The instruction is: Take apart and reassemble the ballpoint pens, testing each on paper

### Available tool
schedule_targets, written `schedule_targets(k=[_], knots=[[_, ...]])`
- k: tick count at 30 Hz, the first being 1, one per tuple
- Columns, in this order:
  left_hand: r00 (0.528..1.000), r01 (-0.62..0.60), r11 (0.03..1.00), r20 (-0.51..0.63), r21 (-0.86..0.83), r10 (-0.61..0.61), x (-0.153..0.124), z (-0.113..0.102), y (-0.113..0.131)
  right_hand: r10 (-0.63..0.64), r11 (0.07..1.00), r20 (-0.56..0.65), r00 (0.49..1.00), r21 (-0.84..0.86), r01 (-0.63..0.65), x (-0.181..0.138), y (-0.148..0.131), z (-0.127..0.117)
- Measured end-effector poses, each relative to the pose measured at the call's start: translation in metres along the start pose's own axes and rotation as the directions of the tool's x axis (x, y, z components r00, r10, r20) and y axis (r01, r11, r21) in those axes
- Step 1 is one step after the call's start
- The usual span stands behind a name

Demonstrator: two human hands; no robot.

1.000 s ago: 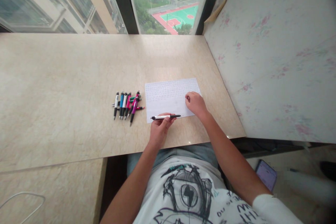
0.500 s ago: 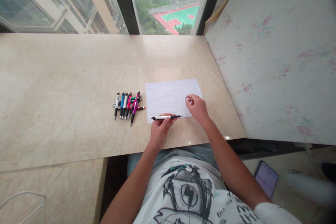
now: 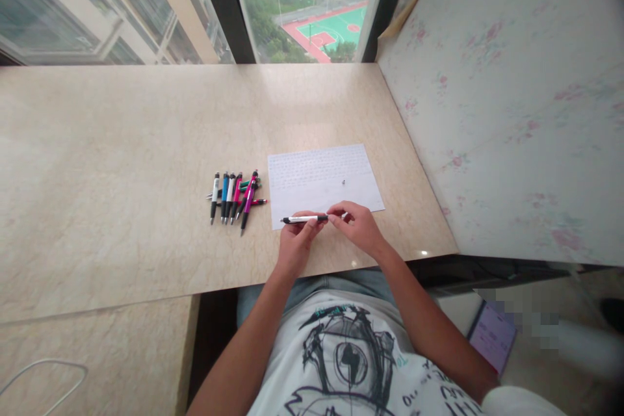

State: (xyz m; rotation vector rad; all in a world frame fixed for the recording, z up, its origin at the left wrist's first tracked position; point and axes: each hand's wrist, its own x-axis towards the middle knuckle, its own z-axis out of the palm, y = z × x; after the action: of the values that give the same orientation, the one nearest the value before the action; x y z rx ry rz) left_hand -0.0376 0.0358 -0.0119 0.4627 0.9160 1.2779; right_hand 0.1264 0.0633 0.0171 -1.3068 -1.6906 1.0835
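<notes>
My left hand (image 3: 295,239) is closed around a white pen (image 3: 298,219) with a black grip, which lies level just above the near edge of a sheet of paper. The fingers of my right hand (image 3: 357,226) pinch the pen's black tip end and hide the point. On the paper (image 3: 312,198), beyond my right hand, sits a tiny dark object (image 3: 343,182), too small to name. Handwritten lines fill the upper part of the sheet.
Left of the paper lies a loose pile of several pens (image 3: 236,198) in white, blue, pink, purple and green. A flowered wall (image 3: 487,130) bounds the stone counter (image 3: 121,162) on the right, and windows (image 3: 302,6) stand behind it. A white cable (image 3: 58,362) rests at lower left.
My right hand has come back from the paper to the pen's tip and now pinches it. The tiny dark object shows on the paper where that hand was. My left hand keeps its hold.
</notes>
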Motion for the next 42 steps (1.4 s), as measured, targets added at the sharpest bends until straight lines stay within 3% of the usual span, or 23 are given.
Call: schedule_targets(k=[15, 19, 22, 27, 31, 42], knots=[[0.999, 0.003, 1.000, -0.037, 0.014, -0.002, -0.001, 0.002, 0.003, -0.035, 0.994, 0.009, 0.999, -0.100, 0.036, -0.012, 0.005, -0.024], [0.999, 0.010, 1.000, -0.045, 0.006, -0.009, -0.001, 0.001, 0.002, 0.010, 0.988, -0.075, 0.997, -0.156, -0.022, -0.014, 0.017, -0.031], [0.999, 0.010, 1.000, -0.045, -0.001, -0.010, 0.000, 0.000, 0.001, 0.025, 0.972, -0.163, 0.986, -0.228, -0.062, -0.009, 0.027, -0.027], [0.999, 0.001, 1.000, -0.040, -0.001, -0.001, 0.000, 0.000, 0.002, -0.060, 0.939, -0.195, 0.979, -0.342, -0.011, 0.009, 0.032, -0.010], [0.999, 0.003, 1.000, -0.036, -0.013, -0.003, 0.000, 0.001, 0.003, -0.058, 0.928, -0.230, 0.971, -0.372, -0.033, 0.021, 0.034, -0.001], [0.999, 0.004, 1.000, -0.035, -0.011, -0.005, -0.001, 0.001, 0.004, -0.033, 0.834, -0.221, 0.975, -0.544, -0.095, 0.040, 0.030, 0.017]])
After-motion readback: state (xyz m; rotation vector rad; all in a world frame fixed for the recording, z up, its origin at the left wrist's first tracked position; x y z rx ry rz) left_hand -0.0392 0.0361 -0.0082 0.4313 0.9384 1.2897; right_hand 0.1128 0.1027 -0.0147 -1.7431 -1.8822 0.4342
